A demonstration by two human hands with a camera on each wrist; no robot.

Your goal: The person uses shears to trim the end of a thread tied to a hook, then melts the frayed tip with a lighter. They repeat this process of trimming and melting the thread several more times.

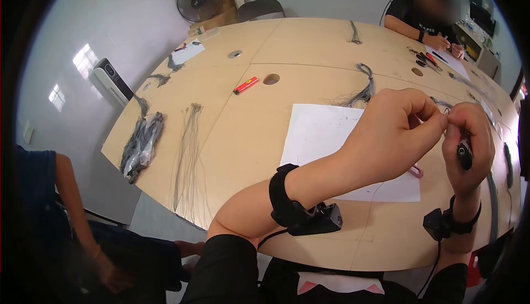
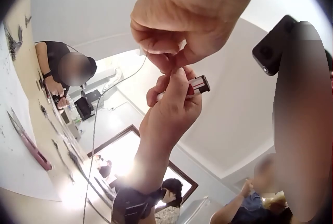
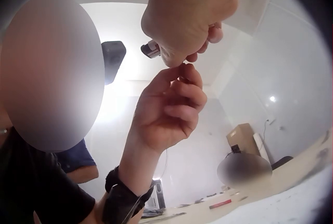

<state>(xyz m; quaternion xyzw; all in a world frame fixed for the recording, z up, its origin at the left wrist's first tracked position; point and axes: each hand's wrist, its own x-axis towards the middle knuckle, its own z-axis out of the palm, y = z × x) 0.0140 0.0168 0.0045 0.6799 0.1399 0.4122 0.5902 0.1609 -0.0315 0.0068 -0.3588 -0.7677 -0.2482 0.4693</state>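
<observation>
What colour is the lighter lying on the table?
Red lighter, clearest in the head view.

Three cameras on me: one on my head, one on each wrist.

The head one looks forward and down over the table (image 1: 248,138). Both wrist ones sit close under my hands, tilted up at walls and ceiling. All three share my left hand (image 1: 395,133) meeting my right hand (image 1: 468,146).
</observation>
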